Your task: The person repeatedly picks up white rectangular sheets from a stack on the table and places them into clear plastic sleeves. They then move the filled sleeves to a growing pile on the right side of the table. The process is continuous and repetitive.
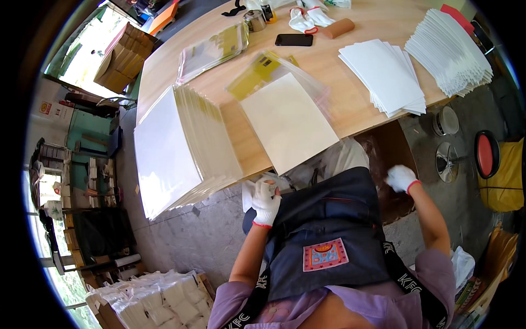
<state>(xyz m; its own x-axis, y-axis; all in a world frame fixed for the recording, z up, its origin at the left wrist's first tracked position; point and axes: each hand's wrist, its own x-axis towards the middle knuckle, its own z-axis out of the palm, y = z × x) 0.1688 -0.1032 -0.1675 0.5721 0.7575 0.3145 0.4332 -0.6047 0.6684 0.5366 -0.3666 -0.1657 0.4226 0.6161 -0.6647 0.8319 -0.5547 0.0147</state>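
Note:
My left hand [266, 198], in a white glove with a red cuff, is closed on a white sheet or packet [249, 193] just below the wooden table's [350, 118] front edge. My right hand [401, 177], also gloved, hangs lower right above a brown cardboard box [390, 151] under the table; whether it holds anything is unclear. A cream sheet in a clear sleeve [288, 122] lies on the table in front of me. A tall slanting stack of bagged sheets [183, 148] stands to its left.
Two fanned piles of white sheets [386, 74] [449, 49] lie at the right. Farther back are a black phone [294, 39], spare gloves [307, 21], a metal cup [254, 21] and clear bags [213, 50]. A red stool [486, 154] stands right; packed white bundles [156, 301] sit lower left.

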